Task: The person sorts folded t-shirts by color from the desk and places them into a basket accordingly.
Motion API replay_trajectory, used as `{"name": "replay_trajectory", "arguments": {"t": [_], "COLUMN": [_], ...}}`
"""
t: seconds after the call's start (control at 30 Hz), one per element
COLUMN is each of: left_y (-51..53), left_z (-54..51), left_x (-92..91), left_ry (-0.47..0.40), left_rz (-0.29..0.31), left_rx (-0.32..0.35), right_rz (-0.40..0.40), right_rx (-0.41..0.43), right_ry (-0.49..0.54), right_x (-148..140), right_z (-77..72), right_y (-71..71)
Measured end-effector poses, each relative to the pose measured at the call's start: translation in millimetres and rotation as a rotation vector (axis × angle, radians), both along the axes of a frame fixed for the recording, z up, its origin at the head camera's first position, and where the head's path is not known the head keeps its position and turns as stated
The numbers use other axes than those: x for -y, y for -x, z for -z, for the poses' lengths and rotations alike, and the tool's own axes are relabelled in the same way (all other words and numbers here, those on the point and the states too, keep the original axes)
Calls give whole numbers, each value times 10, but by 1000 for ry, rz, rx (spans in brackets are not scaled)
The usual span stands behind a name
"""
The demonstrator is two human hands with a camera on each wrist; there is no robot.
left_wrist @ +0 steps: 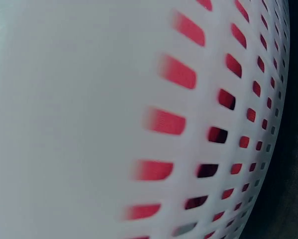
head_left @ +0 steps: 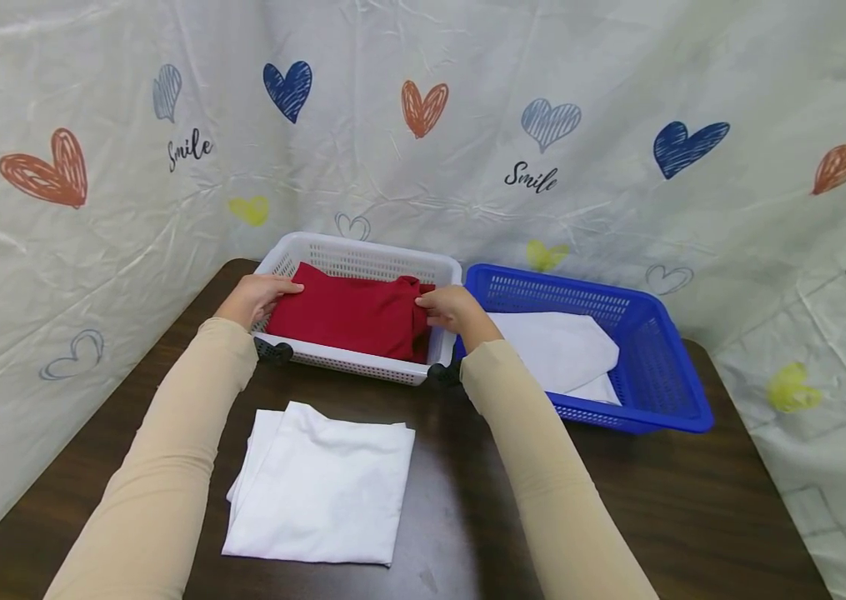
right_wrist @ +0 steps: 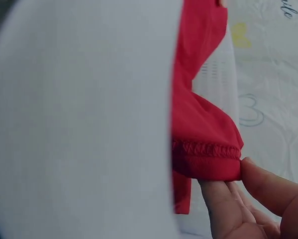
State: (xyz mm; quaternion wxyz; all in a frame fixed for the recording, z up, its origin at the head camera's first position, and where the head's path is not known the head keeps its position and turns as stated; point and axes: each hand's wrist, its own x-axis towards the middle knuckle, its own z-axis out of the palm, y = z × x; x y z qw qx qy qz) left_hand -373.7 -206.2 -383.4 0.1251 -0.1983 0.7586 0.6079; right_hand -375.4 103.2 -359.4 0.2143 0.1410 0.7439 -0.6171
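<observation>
The red cloth (head_left: pixel 340 315) spans the space between my two hands, inside the white basket (head_left: pixel 370 252). My right hand (head_left: pixel 458 310) pinches its hem, thumb on the edge and fingers underneath. My left hand (head_left: pixel 253 298) pinches the opposite edge, its thumb on top; the fingers beneath are hidden, and the wrist view on that side shows only basket wall.

I judge the cloth light, soft and limp, with nothing fragile about it. It sags and bunches beside my right fingers, so a hold at one end alone would probably let the folds slip open. The stitched hem looks thicker than the rest and should give my right fingertips the surest purchase. On the left, I would take all the layers together, near the corner. An even, gentle tension between both grips should keep it flat.

Nearer me than my grip, a white cloth (head_left: pixel 321 492) lies folded on the table (head_left: pixel 655 517). Just beyond my right hand sits the blue basket (head_left: pixel 683 367).
</observation>
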Motion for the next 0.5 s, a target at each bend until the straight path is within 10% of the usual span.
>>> {"name": "replay_trajectory", "arguments": {"t": [0.5], "left_y": [-29], "left_z": [-86], "left_x": [86], "left_ry": [-21], "left_rz": [-31], "left_rx": [2], "right_rz": [16], "right_rx": [-1], "right_ry": [126], "right_x": [-150], "right_z": [-31], "right_y": [-17]}}
